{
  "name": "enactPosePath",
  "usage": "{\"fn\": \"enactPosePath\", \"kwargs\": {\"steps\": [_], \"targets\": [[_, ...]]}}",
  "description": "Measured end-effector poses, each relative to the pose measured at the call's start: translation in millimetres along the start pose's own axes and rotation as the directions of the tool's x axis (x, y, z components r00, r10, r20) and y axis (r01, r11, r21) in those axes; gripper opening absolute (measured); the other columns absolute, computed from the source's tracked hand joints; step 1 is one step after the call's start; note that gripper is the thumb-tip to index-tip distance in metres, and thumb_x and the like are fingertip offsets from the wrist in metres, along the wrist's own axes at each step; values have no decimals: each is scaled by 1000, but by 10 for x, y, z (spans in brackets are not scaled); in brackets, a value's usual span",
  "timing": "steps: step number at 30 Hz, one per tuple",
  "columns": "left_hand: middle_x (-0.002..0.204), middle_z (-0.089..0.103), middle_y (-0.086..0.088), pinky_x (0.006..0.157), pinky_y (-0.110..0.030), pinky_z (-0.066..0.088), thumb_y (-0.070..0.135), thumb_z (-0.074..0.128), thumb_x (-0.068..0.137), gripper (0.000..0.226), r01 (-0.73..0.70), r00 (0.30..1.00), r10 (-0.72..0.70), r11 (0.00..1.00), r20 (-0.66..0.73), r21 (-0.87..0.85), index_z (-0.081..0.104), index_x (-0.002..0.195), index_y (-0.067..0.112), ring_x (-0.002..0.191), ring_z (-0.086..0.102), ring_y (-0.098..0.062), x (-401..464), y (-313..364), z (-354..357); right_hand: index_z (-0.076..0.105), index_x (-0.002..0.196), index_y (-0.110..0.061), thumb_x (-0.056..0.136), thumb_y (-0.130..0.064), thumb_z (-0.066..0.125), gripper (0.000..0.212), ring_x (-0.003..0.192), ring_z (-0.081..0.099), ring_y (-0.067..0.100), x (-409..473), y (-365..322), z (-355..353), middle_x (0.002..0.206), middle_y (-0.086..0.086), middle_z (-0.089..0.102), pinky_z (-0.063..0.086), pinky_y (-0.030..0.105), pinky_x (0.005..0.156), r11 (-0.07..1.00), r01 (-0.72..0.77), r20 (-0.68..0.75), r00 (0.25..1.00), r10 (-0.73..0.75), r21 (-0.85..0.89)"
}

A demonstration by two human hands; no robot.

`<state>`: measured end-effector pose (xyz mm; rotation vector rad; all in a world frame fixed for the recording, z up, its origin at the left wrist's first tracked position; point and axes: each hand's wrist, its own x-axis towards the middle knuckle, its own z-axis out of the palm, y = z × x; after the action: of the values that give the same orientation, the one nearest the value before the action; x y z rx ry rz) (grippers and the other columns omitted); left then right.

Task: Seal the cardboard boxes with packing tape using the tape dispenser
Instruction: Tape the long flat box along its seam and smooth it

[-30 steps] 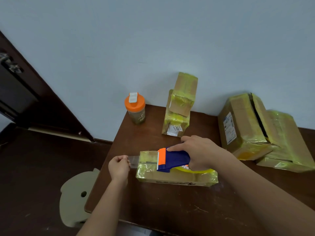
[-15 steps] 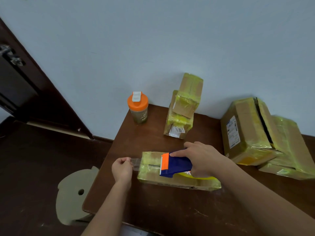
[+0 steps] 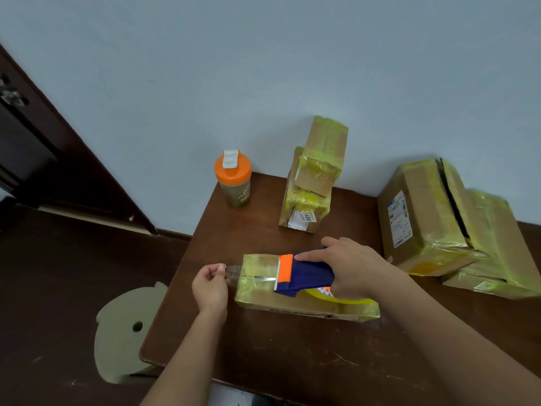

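A flat cardboard box (image 3: 295, 303) wrapped in yellowish tape lies on the brown table (image 3: 292, 353). My right hand (image 3: 351, 268) grips the blue and orange tape dispenser (image 3: 301, 275) on top of the box, its yellow tape roll showing under the hand. A strip of clear tape (image 3: 234, 272) runs from the dispenser's toothed edge leftward past the box's left end. My left hand (image 3: 209, 284) pinches that free tape end just off the box.
An orange-lidded shaker bottle (image 3: 233, 178) stands at the table's back left. Two small taped boxes (image 3: 314, 177) lean stacked against the wall. Larger taped boxes (image 3: 439, 215) lie at the right. A pale stool (image 3: 123, 326) stands by the table's left edge.
The hands, tape and dispenser keep nearly the same hold and place on the box; the view itself has shifted slightly.
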<state>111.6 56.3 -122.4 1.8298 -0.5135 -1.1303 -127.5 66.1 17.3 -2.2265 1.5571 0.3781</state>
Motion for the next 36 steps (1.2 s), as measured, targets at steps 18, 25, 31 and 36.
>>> {"fn": "enactPosePath", "kwargs": {"steps": [18,25,31,36], "targets": [[131,60,-5,108,-42,39,23,67,90,25,-153,963,49,908,265,391,71,114,18,128,50,-22,95,-186,-14,27,147,-49,87,-27,64,74,92,37,10,55,34,52,102,-10,37,35,25,69,999,2,-6,1000,-1,54],[112,66,-6,95,-37,49,12,58,95,27,-209,977,177,911,120,356,64,120,8,109,61,-23,25,-122,-106,27,148,-48,86,-24,63,75,89,36,11,43,43,70,98,-9,36,32,25,69,999,10,2,1000,-10,46],[109,67,4,82,-24,53,22,57,96,31,-304,918,188,899,350,314,62,125,13,101,63,-10,-201,3,-14,20,148,-49,85,-31,67,81,95,32,13,40,38,75,105,-8,34,35,28,71,1000,1,39,999,-1,7],[139,48,4,109,-34,39,8,53,96,49,-329,892,186,892,412,310,43,144,18,133,42,-16,-301,45,38,2,147,-56,85,-44,67,91,101,38,22,-25,0,129,131,2,34,37,31,68,988,-38,14,999,41,-150]]}}
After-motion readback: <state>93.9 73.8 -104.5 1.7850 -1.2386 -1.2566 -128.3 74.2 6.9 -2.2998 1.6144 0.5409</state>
